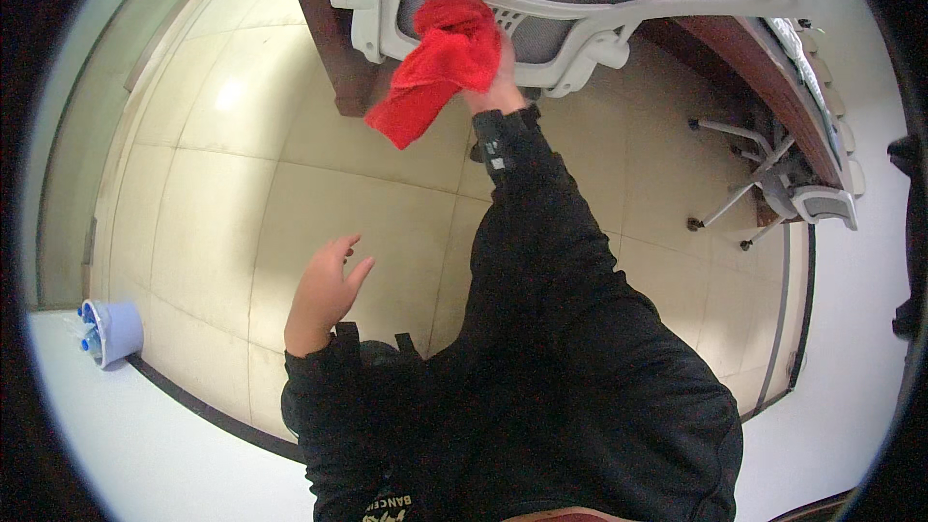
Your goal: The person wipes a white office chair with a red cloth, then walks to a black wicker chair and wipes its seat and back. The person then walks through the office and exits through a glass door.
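A red cloth point(440, 63) is bunched in my right hand point(500, 77), whose fingers are mostly hidden behind it. The cloth lies over the lower part of a white-framed office chair's grey mesh backrest point(546, 34), and one end hangs down toward the left. My right arm is stretched far forward. My left hand point(327, 288) is held over the floor at the left, well apart from the chair. It holds nothing, with thumb and fingers spread.
A dark wooden table point(715, 53) stands behind the chair; its leg point(333, 48) comes down at the left. Another chair point(764, 174) with castors is at the right. A white bin point(120, 331) with plastic bottles stands by the left wall. Pale tiles point(358, 198) cover the floor.
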Demonstrator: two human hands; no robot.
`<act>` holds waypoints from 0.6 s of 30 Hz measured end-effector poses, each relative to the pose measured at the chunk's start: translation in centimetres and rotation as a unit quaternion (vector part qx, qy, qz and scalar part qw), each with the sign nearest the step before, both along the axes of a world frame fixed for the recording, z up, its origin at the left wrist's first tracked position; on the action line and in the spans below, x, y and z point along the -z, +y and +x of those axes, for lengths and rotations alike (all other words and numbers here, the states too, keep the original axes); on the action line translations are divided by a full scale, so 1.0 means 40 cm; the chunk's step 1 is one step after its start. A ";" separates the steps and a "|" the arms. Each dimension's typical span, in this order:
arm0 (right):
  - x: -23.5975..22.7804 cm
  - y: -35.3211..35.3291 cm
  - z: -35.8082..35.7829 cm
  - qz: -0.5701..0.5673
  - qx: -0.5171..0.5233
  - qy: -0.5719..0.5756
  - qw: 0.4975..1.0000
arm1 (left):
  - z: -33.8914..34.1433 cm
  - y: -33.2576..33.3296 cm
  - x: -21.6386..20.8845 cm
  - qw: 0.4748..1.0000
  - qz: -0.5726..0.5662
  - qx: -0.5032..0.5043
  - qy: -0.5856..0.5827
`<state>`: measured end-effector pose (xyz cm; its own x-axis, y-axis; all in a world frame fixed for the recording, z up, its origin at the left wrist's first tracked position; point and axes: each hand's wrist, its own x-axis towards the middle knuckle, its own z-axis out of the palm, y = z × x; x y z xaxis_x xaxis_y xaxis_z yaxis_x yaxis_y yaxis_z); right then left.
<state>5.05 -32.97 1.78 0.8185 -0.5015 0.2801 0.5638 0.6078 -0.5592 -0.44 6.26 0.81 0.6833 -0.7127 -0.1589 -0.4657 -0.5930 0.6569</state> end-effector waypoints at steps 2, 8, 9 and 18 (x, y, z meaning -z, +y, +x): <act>0.022 -0.052 -0.062 -0.050 -0.016 -0.009 0.999 | -0.001 -0.001 0.001 1.000 0.006 -0.002 0.000; -0.050 -0.189 -0.305 0.035 -0.034 -0.036 0.998 | 0.006 -0.010 0.015 1.000 0.023 0.010 -0.002; -0.081 -0.200 -0.347 0.032 0.087 0.012 0.996 | 0.007 -0.012 0.018 1.000 0.015 0.008 0.003; 0.062 -0.251 -0.343 -0.414 0.596 0.222 0.651 | 0.027 -0.016 0.037 0.999 0.022 0.004 0.038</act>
<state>-8.68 -43.02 -0.70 0.0783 -0.6818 0.7274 0.0287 -0.7278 -0.6852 0.64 5.62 -0.69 0.6627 -0.7087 -0.2421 -0.4196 -0.6191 0.6638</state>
